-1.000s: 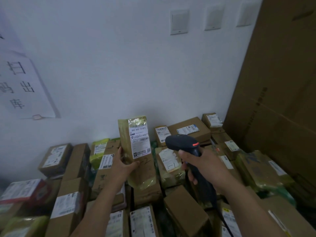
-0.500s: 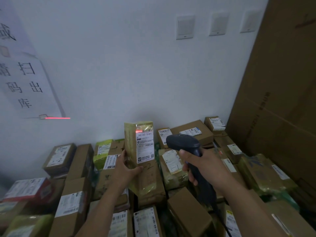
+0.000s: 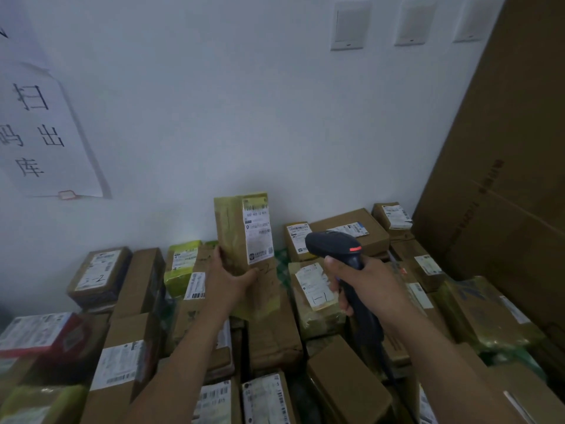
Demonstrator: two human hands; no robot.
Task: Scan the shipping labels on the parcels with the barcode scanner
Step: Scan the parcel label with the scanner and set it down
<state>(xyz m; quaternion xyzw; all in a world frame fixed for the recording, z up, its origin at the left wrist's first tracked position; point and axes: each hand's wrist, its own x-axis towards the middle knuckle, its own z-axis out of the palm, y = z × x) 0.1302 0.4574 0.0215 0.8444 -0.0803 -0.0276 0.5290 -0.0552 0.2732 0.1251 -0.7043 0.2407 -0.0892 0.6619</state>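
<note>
Tall, prob. film-wrapped parcel [image 3: 234, 237] beside matte blk scanner [image 3: 331, 245]

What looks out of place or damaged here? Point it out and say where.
The paper sign on the wall at upper left hangs askew, its right edge lifting off and casting a shadow. The brown box below the held parcel is creased and dented. Nothing looks spilled.

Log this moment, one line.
left hand: holds yellow-taped cardboard parcel upright | right hand: grips black barcode scanner | white label: facing camera
</note>
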